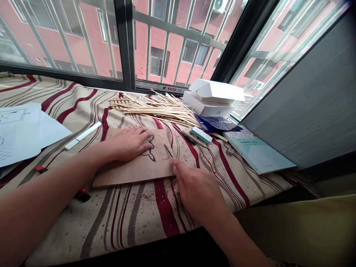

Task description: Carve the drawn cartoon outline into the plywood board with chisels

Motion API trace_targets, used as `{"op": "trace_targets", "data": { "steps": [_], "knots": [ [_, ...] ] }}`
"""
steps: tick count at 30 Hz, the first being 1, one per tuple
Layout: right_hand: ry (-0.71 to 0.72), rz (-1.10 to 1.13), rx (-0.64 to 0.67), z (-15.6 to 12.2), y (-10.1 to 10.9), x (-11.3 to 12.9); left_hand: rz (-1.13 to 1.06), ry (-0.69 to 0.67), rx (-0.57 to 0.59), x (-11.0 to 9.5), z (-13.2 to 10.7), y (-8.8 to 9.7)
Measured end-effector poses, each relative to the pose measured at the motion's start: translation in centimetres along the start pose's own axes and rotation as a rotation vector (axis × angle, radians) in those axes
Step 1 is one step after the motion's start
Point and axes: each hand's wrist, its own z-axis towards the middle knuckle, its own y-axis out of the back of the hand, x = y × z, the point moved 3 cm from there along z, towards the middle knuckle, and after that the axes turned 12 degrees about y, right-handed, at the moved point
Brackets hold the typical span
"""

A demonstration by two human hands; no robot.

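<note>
A thin wooden board (130, 168) with a black line drawing lies on the striped cloth (133, 215). My left hand (130, 142) lies flat on the board, fingers stretched out beside the drawing, holding it down. My right hand (197, 187) is closed around a slim carving tool (168, 150), whose tip touches the board at the drawing's right side.
A heap of thin wooden sticks (161, 107) lies behind the board. White boxes (211, 98) stand at the window. A teal booklet (258, 152), an eraser block (201, 134) and pens lie to the right. Paper sheets (22, 129) and a white strip (83, 135) lie left. Sawdust covers the cloth.
</note>
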Motion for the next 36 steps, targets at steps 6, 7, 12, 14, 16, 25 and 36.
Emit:
{"op": "trace_targets", "data": {
  "steps": [6, 7, 12, 14, 16, 25, 36],
  "knots": [
    [0.005, 0.000, 0.017, -0.2, 0.2, -0.1, 0.005, 0.006, 0.003, -0.1, 0.0, 0.2],
    [0.001, 0.000, 0.011, -0.2, 0.2, -0.1, 0.004, 0.006, 0.010, -0.2, 0.0, 0.2],
    [0.008, 0.012, -0.004, -0.3, 0.3, -0.3, 0.023, 0.014, 0.020, -0.2, -0.1, 0.4],
    [-0.002, 0.017, -0.006, -0.2, 0.3, -0.3, 0.023, 0.010, 0.022, -0.2, -0.1, 0.4],
    [-0.002, 0.021, -0.015, -0.3, 0.4, -0.2, 0.021, 0.011, 0.013, -0.1, -0.1, 0.4],
    [0.019, 0.063, -0.128, -1.1, 0.8, -2.4, 0.005, 0.022, -0.042, 0.6, 0.5, -0.2],
    [0.042, -0.137, -0.023, 4.7, 0.5, -7.3, 0.021, 0.016, -0.012, 0.3, 0.2, -0.2]
  ]
}}
